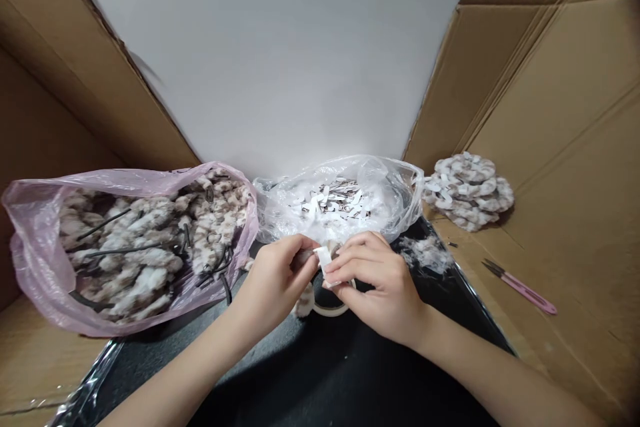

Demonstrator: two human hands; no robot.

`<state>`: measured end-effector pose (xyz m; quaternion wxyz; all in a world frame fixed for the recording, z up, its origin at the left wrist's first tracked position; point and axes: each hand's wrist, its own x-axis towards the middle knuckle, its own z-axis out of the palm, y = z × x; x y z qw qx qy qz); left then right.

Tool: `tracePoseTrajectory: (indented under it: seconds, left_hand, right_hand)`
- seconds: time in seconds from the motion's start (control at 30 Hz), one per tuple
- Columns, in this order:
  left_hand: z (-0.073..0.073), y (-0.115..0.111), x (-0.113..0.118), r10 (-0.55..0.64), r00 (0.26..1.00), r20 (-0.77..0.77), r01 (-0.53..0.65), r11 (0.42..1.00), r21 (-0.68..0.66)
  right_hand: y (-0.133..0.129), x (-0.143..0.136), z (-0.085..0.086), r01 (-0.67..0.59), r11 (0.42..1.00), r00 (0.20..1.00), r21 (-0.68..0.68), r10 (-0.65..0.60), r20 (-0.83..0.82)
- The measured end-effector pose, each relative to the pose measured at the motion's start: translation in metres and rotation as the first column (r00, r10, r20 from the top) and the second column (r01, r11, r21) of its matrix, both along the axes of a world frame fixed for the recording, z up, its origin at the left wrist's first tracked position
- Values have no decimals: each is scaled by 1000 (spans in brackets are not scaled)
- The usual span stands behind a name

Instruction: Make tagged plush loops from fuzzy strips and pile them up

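Note:
My left hand (277, 273) and my right hand (377, 280) meet over the middle of the black work surface, fingers closed. A small white tag (324, 257) sticks up between them, pinched by my right thumb and fingers. My left thumb and forefinger are pinched at the tag's left edge on a fluffy strip, mostly hidden by the fingers. A brown-and-white end of fluffy material (303, 301) shows below my left hand. Beneath the hands is a pale ring (331, 311), partly covered by my right hand.
At left, a pink plastic bag (30, 227) holds fluffy strips with dark cords. Behind my hands, a clear bag (400, 197) contains many white tags. A fluffy bundle (470, 190) and pink-handled snips (523, 290) lie on cardboard at right, near loose fluff (427, 253). Cardboard walls flank both sides.

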<state>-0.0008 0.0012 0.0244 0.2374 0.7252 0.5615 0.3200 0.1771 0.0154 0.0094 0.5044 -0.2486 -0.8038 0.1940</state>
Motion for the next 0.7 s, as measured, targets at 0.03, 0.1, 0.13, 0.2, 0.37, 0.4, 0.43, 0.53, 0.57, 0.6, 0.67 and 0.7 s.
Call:
tracePoseTrajectory:
  seconds: [0.03,0.1,0.13,0.2,0.37,0.4,0.43,0.53,0.57,0.6,0.67,0.7]
  left_hand:
    - [0,0,0,17,999,31,-17,1000,-6]
    - [0,-1,0,27,994,103,-23,999,-37]
    - [1,-1,0,19,988,152,-9,998,-64]
    - [2,-1,-1,2,961,276,36,990,-136]
    - [14,-2,-4,71,887,457,150,890,-430]
    - [16,-2,-5,91,884,459,164,859,-486]
    - [17,-2,-6,106,882,458,176,830,-530]
    - [19,-1,-8,104,888,447,199,791,-578]
    - [18,-1,-8,95,892,443,201,793,-575]
    - [17,-1,-8,87,894,440,200,801,-564]
    - [15,0,-8,80,899,431,178,833,-524]
    - [14,1,-8,78,903,422,152,862,-484]
  right_hand:
    - [0,0,-2,12,999,1000,33,-13,17]
    - [0,-1,-4,34,996,998,88,-38,47]
    - [0,-1,-5,42,993,997,110,-49,63]
    - [0,-1,-6,57,988,993,141,-70,93]
    - [-2,0,-4,84,981,985,172,-109,136]
    - [-2,1,-3,81,982,985,173,-106,136]
    - [-3,1,-2,76,982,986,171,-100,135]
    - [-4,1,-1,68,983,985,169,-93,144]
    - [-4,1,-1,68,983,985,171,-94,147]
    - [-4,0,-2,66,983,985,171,-92,149]
    - [-3,0,-2,58,985,985,161,-83,153]
    - [-3,0,-1,41,988,984,150,-66,163]
